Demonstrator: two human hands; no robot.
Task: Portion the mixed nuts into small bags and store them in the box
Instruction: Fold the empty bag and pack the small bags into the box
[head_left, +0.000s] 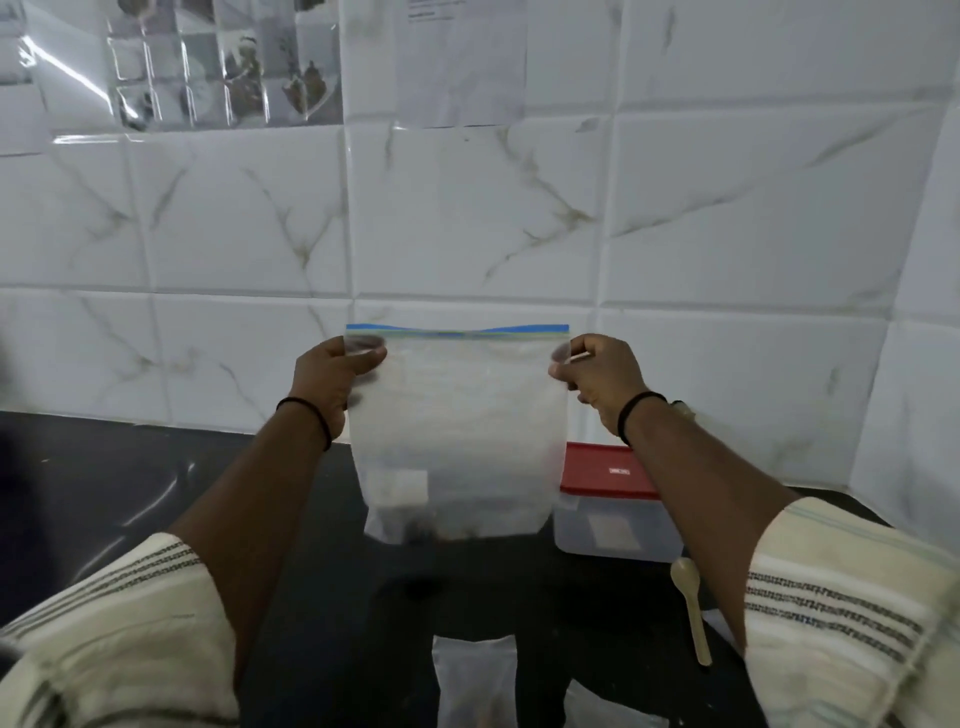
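Above dark counter (156, 493), before tiled wall: large zip bag (457, 426) held upright, left hand (332, 379) and right hand (597, 379) pinching top corners, probably for inspection or opening. Frosted plastic, blue seal strip, dark contents settled low. Nearby: red-lidded box (613, 499), spoon (691, 608), small bags (475, 680).

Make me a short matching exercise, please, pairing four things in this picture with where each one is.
Things:
1. zip bag
2. red lid
3. spoon
4. small bag

Places:
A. on the clear box
B. on the counter, at the bottom edge of the picture
C. held up by both hands
D. on the counter, in front of the box

Pairs: 1-C, 2-A, 3-D, 4-B
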